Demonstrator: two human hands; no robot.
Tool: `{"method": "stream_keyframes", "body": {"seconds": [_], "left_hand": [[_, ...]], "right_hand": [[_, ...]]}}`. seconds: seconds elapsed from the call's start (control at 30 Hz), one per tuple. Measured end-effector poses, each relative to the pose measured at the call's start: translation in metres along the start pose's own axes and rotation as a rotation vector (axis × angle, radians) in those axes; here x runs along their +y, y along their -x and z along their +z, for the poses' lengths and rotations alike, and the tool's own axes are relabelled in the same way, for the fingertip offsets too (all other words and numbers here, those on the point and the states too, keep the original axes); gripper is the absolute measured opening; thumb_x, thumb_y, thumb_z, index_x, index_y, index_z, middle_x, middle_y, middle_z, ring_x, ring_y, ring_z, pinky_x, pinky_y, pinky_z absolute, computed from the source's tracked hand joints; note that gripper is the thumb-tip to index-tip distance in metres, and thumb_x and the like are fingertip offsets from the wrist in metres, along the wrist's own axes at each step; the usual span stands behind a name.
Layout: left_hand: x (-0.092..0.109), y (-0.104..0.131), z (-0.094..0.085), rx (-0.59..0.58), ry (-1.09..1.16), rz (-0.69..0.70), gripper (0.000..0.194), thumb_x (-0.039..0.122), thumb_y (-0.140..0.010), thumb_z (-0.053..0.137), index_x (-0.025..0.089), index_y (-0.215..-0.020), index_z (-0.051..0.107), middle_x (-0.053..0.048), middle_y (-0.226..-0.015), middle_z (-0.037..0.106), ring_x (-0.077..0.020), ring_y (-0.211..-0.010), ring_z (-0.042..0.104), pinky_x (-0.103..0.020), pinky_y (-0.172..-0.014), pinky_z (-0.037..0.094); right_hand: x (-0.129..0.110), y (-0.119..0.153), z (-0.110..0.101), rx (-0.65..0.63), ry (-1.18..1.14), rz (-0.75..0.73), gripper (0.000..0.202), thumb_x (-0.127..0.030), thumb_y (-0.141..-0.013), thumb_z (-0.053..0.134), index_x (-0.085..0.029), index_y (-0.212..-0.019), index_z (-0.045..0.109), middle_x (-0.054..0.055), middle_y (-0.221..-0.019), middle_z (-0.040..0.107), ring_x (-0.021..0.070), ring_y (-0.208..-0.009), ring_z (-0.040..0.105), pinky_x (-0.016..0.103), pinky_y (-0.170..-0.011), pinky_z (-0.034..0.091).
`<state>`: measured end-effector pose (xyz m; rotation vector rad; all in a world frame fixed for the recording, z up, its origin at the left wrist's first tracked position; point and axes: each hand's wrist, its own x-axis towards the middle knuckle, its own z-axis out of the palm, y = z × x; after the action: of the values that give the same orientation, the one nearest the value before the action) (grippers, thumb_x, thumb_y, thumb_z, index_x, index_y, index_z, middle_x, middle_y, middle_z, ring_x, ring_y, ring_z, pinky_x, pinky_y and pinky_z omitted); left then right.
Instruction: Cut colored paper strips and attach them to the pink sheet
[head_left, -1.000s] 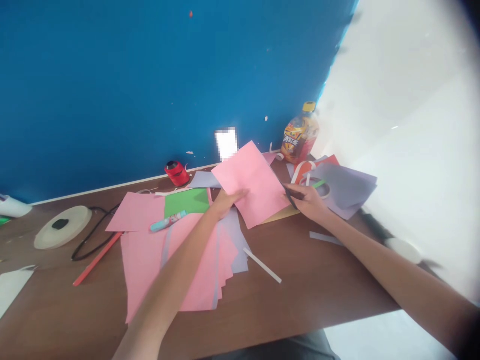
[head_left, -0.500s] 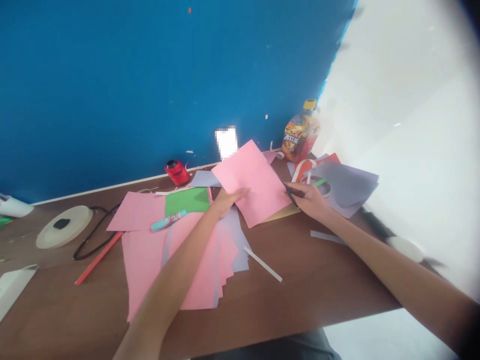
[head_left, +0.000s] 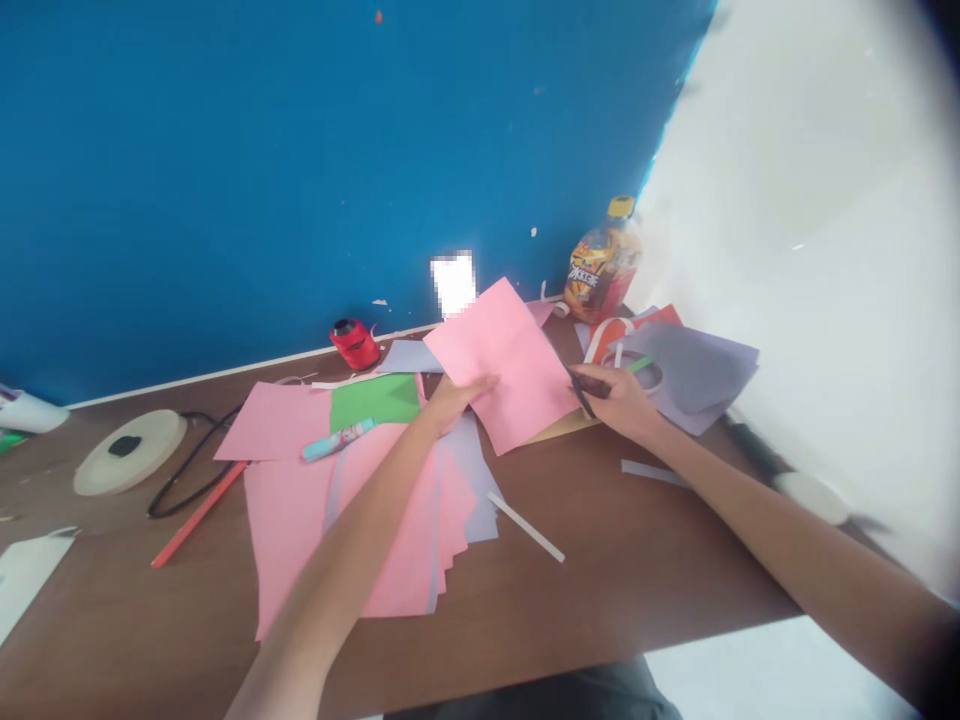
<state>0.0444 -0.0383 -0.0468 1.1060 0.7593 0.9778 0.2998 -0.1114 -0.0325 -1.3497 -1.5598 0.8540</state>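
A pink sheet of paper (head_left: 510,360) is raised above the table, pinched at its lower left edge by my left hand (head_left: 454,402), thumb on top. My right hand (head_left: 619,400) is closed around dark scissors (head_left: 582,392), whose blades lie along the sheet's right edge. Whether the blades are apart is too small to tell. Below and left of the sheet, a fanned stack of pink and lilac papers (head_left: 292,530) lies under my left forearm. On it rest a green sheet (head_left: 371,400) and a light-blue glue stick or marker (head_left: 337,440).
A red thread spool (head_left: 355,344) and a drink bottle (head_left: 602,260) stand by the blue wall. Grey-lilac papers (head_left: 697,370) and a tape roll (head_left: 651,378) lie right. Paper strips (head_left: 526,528), a red stick (head_left: 196,515) and a round pale disc (head_left: 129,453) are also on the table (head_left: 600,560).
Almost nothing differs. Both hands, the pink sheet and the scissors keep nearly the same places; the view has shifted very slightly.
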Motion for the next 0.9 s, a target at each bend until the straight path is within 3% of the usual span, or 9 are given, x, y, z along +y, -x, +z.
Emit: {"method": "stream_keyframes", "body": {"seconds": [0.17, 0.5, 0.77, 0.9], "left_hand": [[0.000, 0.001, 0.000, 0.002, -0.011, -0.012, 0.059, 0.023, -0.060, 0.086, 0.019, -0.116, 0.067, -0.011, -0.121, 0.068, -0.0269, -0.116, 0.061, -0.047, -0.108, 0.042], [0.003, 0.001, 0.001, -0.003, 0.010, -0.033, 0.056, 0.025, -0.062, 0.085, 0.020, -0.115, 0.068, -0.011, -0.126, 0.066, -0.0274, -0.120, 0.059, -0.047, -0.109, 0.041], [0.005, 0.001, 0.002, 0.028, 0.060, -0.051, 0.058, 0.025, -0.061, 0.086, 0.020, -0.116, 0.067, -0.011, -0.126, 0.066, -0.0272, -0.118, 0.060, -0.048, -0.110, 0.040], [0.003, -0.001, 0.001, 0.028, 0.078, -0.036, 0.064, 0.023, -0.059, 0.086, 0.020, -0.120, 0.065, -0.011, -0.125, 0.066, -0.0267, -0.116, 0.061, -0.048, -0.109, 0.041]], "right_hand": [[0.003, -0.002, 0.000, 0.004, -0.022, -0.057, 0.035, -0.045, -0.074, 0.072, -0.019, -0.097, 0.071, 0.003, -0.079, 0.067, 0.0186, -0.069, 0.061, 0.030, -0.061, 0.050], [0.002, -0.001, -0.001, 0.068, 0.022, -0.074, 0.036, -0.044, -0.075, 0.070, -0.019, -0.102, 0.071, 0.004, -0.085, 0.070, 0.0226, -0.078, 0.065, 0.034, -0.071, 0.053], [0.016, -0.007, -0.011, 0.176, 0.290, -0.141, 0.034, -0.047, -0.076, 0.068, -0.018, -0.093, 0.071, 0.002, -0.071, 0.065, 0.0181, -0.062, 0.058, 0.031, -0.059, 0.048], [0.015, -0.007, -0.012, 0.175, 0.321, -0.156, 0.032, -0.042, -0.076, 0.067, -0.018, -0.098, 0.071, 0.003, -0.076, 0.068, 0.0196, -0.066, 0.061, 0.031, -0.063, 0.049]]}}
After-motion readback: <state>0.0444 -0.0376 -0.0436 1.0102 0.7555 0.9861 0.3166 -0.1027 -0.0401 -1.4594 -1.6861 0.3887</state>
